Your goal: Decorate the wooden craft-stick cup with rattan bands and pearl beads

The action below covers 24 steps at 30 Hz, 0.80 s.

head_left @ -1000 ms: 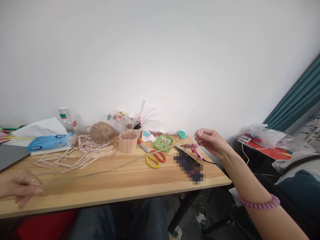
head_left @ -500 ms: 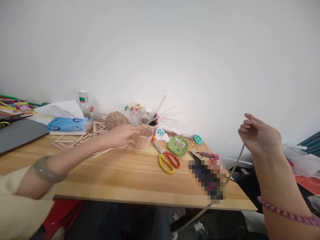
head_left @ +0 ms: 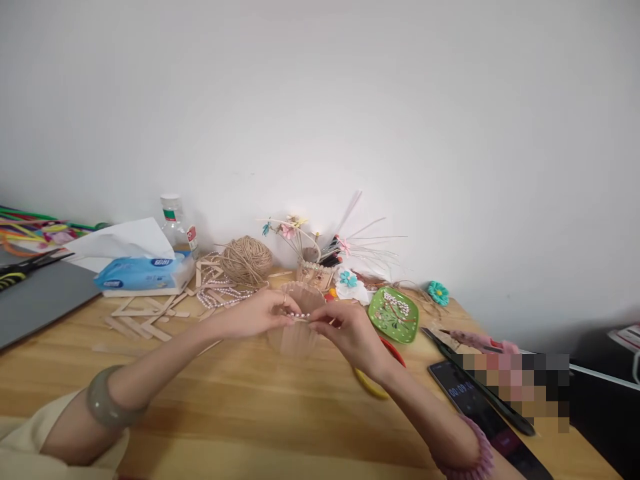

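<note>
A small round basket of wooden craft sticks [head_left: 296, 340] stands on the wooden table [head_left: 240, 407], with a row of pearl beads along its rim. My left hand [head_left: 256, 313] grips the basket's left side near the rim. My right hand [head_left: 350, 332] holds the right side, its fingertips pinching at the bead row. Both hands meet over the basket's front. A green bangle sits on my left wrist and a pink bead bracelet on my right.
Loose craft sticks [head_left: 145, 319], a pearl string [head_left: 217, 295], a twine ball [head_left: 246, 260], a tissue pack [head_left: 143, 270] and a bottle [head_left: 173, 220] lie left. Right of the basket are a green dish [head_left: 393, 313], scissors [head_left: 373, 387], a phone [head_left: 480, 413] and a pink glue gun [head_left: 475, 341].
My left hand reached the basket and pulled it nearer. My right hand came down from the raised position at the right and joined it on the basket's rim. The view shifted left.
</note>
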Each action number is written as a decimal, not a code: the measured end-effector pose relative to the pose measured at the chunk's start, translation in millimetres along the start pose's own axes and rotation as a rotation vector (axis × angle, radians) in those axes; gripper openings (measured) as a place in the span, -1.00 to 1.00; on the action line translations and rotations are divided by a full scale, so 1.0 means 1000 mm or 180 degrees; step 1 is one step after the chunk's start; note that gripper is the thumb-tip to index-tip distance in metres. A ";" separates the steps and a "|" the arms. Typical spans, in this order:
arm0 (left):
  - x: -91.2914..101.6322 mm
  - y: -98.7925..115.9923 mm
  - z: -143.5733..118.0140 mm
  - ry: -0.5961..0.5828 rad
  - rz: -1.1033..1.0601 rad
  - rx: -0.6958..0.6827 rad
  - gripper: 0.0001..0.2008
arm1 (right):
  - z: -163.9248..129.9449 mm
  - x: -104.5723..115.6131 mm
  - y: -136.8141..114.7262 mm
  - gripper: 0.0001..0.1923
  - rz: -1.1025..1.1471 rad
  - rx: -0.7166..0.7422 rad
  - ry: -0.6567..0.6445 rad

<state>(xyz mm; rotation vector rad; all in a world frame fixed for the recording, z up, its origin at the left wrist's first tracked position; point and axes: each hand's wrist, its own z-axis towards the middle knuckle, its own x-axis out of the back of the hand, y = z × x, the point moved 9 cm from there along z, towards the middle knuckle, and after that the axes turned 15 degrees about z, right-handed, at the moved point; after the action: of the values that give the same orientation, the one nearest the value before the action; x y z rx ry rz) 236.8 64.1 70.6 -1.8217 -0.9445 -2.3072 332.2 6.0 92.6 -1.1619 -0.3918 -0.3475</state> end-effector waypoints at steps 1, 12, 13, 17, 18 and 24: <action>0.001 -0.002 -0.002 0.0002 -0.0152 0.0026 -0.74 | 0.003 0.000 0.001 -0.95 -0.0027 0.0041 0.0050; 0.006 -0.009 -0.001 -0.0124 -0.1202 0.0492 -0.69 | 0.008 -0.005 -0.006 -0.91 -0.0467 0.0219 0.0096; 0.007 -0.009 0.000 -0.0078 -0.1157 0.0492 -0.71 | 0.008 -0.006 -0.005 -0.91 -0.0484 0.0150 0.0095; 0.007 -0.015 0.000 0.0081 -0.1137 0.0542 -0.71 | 0.005 0.000 0.009 -0.92 -0.0139 -0.0413 -0.0058; 0.007 -0.018 -0.001 0.0113 -0.1182 0.0585 -0.70 | 0.003 0.003 0.015 -0.94 0.0090 -0.0646 -0.0153; 0.008 -0.039 -0.010 0.0356 -0.1225 0.0909 -0.67 | -0.025 0.021 0.042 -0.69 0.1227 -0.1760 -0.0584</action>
<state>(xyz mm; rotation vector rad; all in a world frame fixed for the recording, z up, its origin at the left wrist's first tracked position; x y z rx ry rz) 210.4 93.7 60.5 -1.4873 -1.6280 -2.2820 372.4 -3.2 60.1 -1.7837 -0.2244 -0.0031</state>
